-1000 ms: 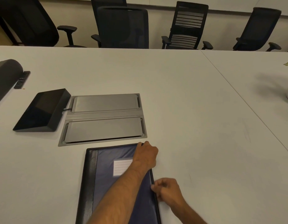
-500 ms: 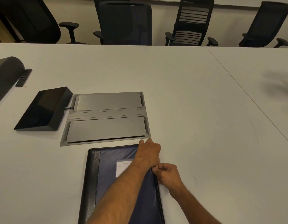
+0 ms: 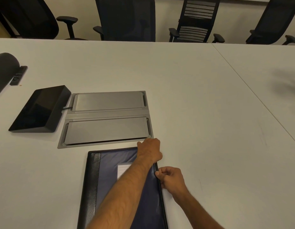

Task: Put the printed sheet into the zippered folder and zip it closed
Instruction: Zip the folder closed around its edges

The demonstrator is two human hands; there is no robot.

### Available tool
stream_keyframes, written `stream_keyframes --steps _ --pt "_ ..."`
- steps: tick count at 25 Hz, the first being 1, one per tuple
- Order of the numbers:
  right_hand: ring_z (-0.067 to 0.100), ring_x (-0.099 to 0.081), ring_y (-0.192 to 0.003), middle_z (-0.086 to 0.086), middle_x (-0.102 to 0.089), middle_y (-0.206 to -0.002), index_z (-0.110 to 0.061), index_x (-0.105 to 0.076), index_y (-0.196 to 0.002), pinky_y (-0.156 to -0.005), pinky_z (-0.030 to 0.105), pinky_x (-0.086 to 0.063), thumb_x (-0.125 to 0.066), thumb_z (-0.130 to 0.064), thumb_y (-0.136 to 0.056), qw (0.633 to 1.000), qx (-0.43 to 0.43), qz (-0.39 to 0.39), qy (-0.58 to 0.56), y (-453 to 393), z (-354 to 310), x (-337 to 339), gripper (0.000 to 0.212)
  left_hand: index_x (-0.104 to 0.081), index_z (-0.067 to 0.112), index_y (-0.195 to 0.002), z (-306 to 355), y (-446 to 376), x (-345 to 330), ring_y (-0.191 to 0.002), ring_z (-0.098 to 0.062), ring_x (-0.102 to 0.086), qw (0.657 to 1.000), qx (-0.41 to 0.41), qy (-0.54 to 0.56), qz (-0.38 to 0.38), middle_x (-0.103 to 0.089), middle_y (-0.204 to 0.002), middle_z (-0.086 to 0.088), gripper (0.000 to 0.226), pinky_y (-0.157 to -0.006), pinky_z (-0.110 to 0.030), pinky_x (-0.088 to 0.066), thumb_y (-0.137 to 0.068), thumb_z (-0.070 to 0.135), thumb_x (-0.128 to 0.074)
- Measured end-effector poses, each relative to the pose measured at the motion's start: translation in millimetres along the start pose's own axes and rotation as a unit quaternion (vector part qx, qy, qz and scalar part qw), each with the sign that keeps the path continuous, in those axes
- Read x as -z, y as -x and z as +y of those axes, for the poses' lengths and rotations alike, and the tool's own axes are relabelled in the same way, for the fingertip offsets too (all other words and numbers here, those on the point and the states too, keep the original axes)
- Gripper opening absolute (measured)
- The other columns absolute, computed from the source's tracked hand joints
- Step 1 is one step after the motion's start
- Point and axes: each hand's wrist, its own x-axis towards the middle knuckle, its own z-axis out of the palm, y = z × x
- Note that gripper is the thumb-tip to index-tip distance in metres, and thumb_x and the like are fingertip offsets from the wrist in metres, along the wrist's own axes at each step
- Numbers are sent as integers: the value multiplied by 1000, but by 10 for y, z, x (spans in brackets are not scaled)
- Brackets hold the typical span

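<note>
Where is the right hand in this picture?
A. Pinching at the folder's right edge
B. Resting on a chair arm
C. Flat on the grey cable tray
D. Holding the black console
A: the right hand has its fingers curled in a pinch at the right edge of the folder, below the left hand, which holds the folder's far right corner.

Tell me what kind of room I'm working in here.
Most likely an office meeting room: a long white table with a flush metal cable hatch, a black touch console beside it, and black office chairs lined along the far side.
</note>
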Motion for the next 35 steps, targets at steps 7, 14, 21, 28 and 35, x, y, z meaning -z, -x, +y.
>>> stream_keyframes --steps 7,14,21,28,35 --pt "21 -66 -64 12 -73 -72 -13 -75 -72 -63 35 -57 -69 -11 -84 999 32 12 -9 45 15 -18 13 -64 16 -106 22 -5 -34 -117 -25 -50 1000 -25 -14 -9 -63 -113 -6 23 -104 -47 -35 -83 19 -61" --pt "22 -61 -59 21 -70 -69 -9 -73 -66 -59 34 -53 -72 -10 -82 998 44 37 -29 42 37 -31 15 -68 19 -98 72 122 -108 -108 -21 -48 991 -93 -95 -1 -63 -101 -3 18 -103 -42 -27 -81 25 -64" --pt "17 -58 -56 17 -68 -63 -10 -74 -63 -57 28 -51 -72 -10 -81 996 64 43 -36 91 42 -29 18 -67 21 -86 89 112 -47 -95 -18 -60 987 -119 -86 -71 -70 -92 2 6 -113 -49 -8 -81 19 -64" --pt "18 -65 -61 8 -73 -68 -13 -76 -70 -60 25 -55 -69 -10 -84 997 69 40 -3 115 25 -35 16 -63 9 -104 -8 -45 51 -93 -25 -61 986 -128 -107 11 -65 -103 -9 17 -76 -36 -45 -92 13 -53" --pt "25 -68 -66 8 -73 -69 -13 -75 -70 -62 29 -58 -70 -12 -83 997 57 46 8 104 32 -38 15 -62 13 -98 -183 -216 84 -87 -24 -64 989 79 114 43 -66 -98 -5 16 -65 -30 -48 -83 18 -64"
